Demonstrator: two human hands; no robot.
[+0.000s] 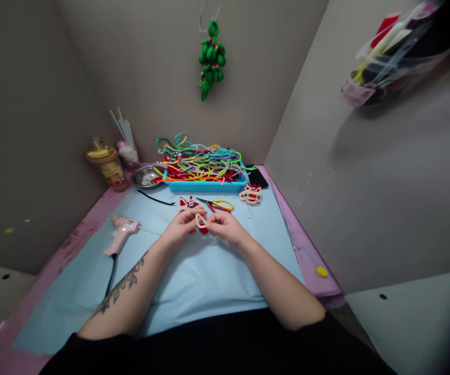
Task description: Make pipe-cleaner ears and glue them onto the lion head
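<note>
Between my two hands is a cream pipe cleaner [201, 221] bent into a small loop. My left hand [183, 227] pinches its left side. My right hand [225, 227] pinches the right side, and a pale tail trails below those fingers. Something red shows under the loop, partly hidden by my fingers. Just beyond my hands lies a red, white and cream pipe-cleaner piece [188, 203] with pointed ears, its lower part covered. Pliers [219, 204] with yellow and red handles rest behind my right hand. A similar cream and red face-like piece [251, 195] lies farther right.
A blue tray [208, 186] heaped with colourful pipe cleaners stands at the back, beside a metal bowl [146, 177] and a lidded cup [110, 166]. A pink glue gun [122, 234] lies left, its cord running forward. A black phone-like slab [259, 178] is back right.
</note>
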